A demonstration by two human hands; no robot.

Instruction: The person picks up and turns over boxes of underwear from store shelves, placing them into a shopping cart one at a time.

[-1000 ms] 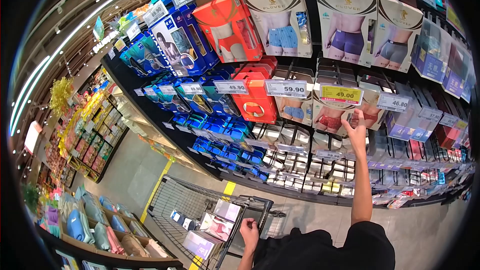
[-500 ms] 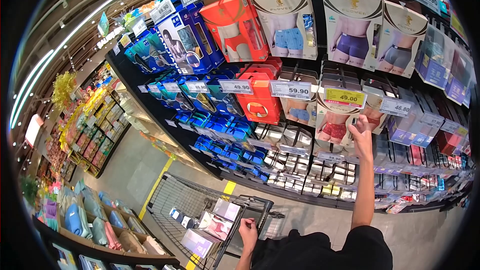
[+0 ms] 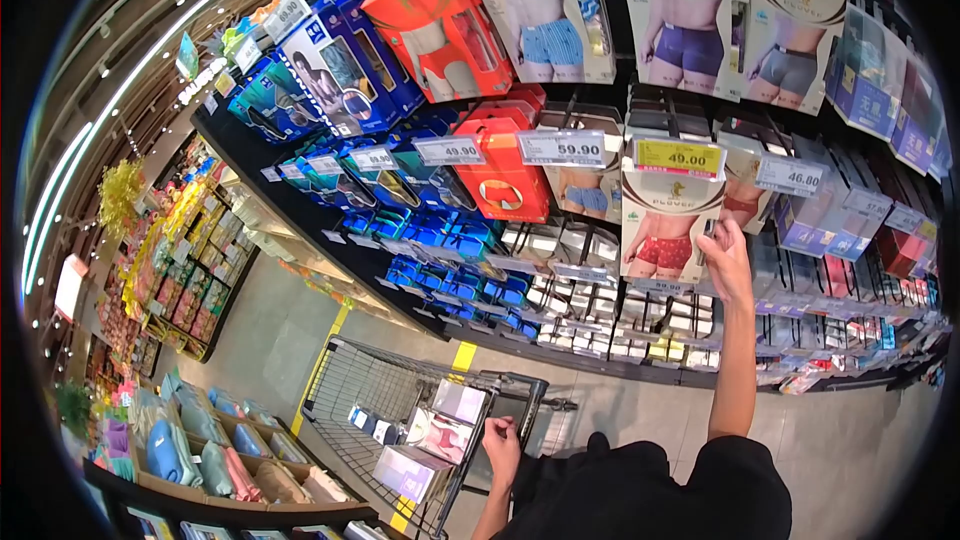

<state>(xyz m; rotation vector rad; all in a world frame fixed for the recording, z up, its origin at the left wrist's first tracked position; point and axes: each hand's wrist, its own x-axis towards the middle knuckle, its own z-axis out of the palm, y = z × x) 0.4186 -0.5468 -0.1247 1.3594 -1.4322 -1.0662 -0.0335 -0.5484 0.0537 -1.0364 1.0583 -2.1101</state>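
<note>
now: right hand (image 3: 727, 262) is gripping a boxed underwear pack (image 3: 659, 225) at the shelf.
fingers are closing on the pack's right edge; the pack is hanging under the yellow 49.00 tag (image 3: 680, 156), tilted outward from its row. left hand (image 3: 501, 438) is curling shut around the cart handle (image 3: 518, 410); boxes are lying in the cart basket (image 3: 372, 402).

Bright, even store lighting from overhead strips; heavy fisheye warping, dark vignetted corners.

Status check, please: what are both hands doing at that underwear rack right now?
Right hand gripping the red-print underwear box on its hook. Left hand closed on the cart handle. Nothing blocking the box.
</note>
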